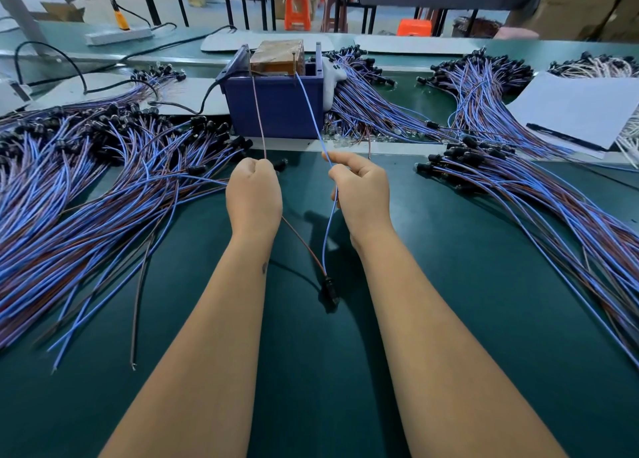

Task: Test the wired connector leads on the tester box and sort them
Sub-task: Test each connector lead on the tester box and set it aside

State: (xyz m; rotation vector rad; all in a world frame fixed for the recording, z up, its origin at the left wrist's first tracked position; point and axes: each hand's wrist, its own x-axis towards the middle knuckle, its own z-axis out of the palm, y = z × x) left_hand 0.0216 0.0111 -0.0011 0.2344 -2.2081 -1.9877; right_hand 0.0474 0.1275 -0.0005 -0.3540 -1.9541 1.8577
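Head view
Left hand (254, 195): fist closed, pinching the brown wire (258, 112) that rises to the tester box (276, 87).
Right hand (359, 188): thumb and forefinger pinch the blue wire (313, 115), also reaching the box.
Connector (329, 290): black, hanging between the forearms, joining both wires.
Tester box: blue, mid-worktop toward the far edge.
Left pile (79, 181) and right pile (539, 198): leads heaped on the green worktop (311, 371) toward either side edge.
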